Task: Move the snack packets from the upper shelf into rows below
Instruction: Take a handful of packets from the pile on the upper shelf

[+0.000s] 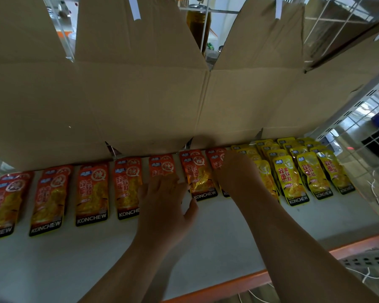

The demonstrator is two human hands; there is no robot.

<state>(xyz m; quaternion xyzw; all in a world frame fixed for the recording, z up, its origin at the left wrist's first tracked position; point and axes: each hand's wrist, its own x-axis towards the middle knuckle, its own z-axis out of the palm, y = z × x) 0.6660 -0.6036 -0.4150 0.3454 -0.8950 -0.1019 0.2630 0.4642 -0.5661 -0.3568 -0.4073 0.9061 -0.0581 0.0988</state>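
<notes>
Orange-red snack packets (92,193) lie in overlapping rows along the back of the white shelf (206,241), from far left to the middle. Yellow packets (293,180) fill rows at the right. My left hand (164,197) lies flat, fingers spread, on the lower part of an orange packet (162,168) in the middle. My right hand (234,171) rests on the packets where the orange rows meet the yellow ones, covering an orange packet (216,159). Whether it grips one is hidden.
Open cardboard boxes (140,95) stand on the level above, their flaps hanging over the back of the shelf. A white wire grid (359,162) closes the right side. The shelf has an orange front edge (239,281). White cords (376,193) hang at the right.
</notes>
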